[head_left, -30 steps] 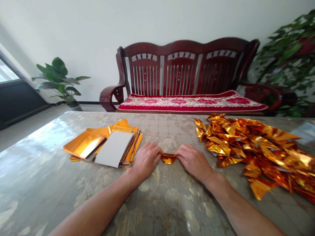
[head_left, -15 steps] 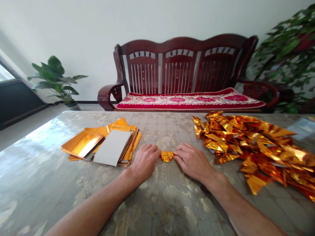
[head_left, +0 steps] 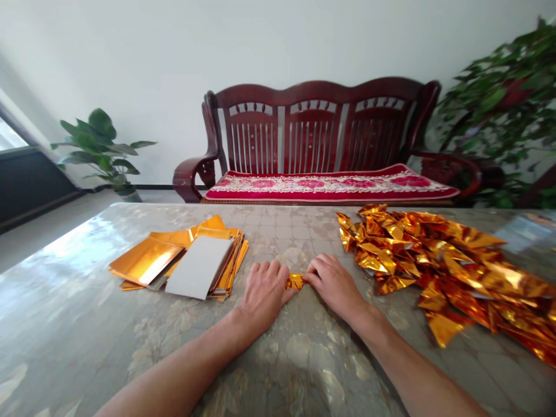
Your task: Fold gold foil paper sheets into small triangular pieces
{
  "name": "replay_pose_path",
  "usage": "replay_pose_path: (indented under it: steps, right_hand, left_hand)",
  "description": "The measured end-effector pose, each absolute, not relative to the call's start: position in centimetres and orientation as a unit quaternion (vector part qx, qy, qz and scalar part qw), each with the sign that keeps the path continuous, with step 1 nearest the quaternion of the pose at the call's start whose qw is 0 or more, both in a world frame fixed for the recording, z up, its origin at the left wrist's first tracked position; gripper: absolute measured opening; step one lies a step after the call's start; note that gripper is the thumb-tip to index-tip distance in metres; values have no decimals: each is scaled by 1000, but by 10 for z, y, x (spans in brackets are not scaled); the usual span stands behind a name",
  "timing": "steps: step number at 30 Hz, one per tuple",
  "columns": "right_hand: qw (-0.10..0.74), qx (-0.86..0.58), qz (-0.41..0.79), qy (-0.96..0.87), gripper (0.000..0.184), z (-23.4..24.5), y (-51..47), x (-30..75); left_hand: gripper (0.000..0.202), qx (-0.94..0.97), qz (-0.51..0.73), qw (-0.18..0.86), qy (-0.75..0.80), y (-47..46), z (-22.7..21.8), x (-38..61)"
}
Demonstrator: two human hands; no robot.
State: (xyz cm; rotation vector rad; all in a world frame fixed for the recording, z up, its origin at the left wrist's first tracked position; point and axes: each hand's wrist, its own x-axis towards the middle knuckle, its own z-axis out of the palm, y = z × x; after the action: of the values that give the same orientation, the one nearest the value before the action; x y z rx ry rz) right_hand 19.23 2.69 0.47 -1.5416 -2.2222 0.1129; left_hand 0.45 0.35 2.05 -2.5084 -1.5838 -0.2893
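Our left hand (head_left: 266,289) and right hand (head_left: 333,285) pinch the ends of the gold foil piece (head_left: 296,282) at twelve o'clock, the left thumb (head_left: 290,295) now stretched along its near side, apparently creasing it further, the foil heap (head_left: 452,255) at two o'clock.

A dark red wooden bench (head_left: 310,136) has a slatted back, a wavy top rail and curled arms. A red mat (head_left: 330,184) with pink and white flowers lies along its seat. Behind the bench rises a pale wall (head_left: 304,40). Left of it, a broad-leaved plant (head_left: 102,139) stands on the floor (head_left: 39,217); farther left is a dark panel (head_left: 30,182). Dense foliage (head_left: 499,121) grows right of the bench, and a patterned table (head_left: 104,341) stands before it.
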Motion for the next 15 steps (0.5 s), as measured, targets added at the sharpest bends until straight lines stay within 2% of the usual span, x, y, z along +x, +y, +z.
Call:
replay_pose_path:
  steps: [5, 8, 13, 15]
  right_hand:
    - [203, -548, 13, -811, 13, 3, 24, 191]
    - [210, -540, 24, -815, 12, 4, 23, 192]
    - [275, -550, 144, -776, 4, 2, 22, 189]
    - [325, -556, 213, -735, 17, -1, 21, 184]
  left_hand:
    - [12, -854, -101, 77, -505, 4, 17, 1]
    - [13, -862, -98, 104, -486, 2, 15, 3]
    - [21, -869, -111, 135, -464, -4, 14, 14]
    - [23, -866, -119, 143, -463, -6, 14, 19]
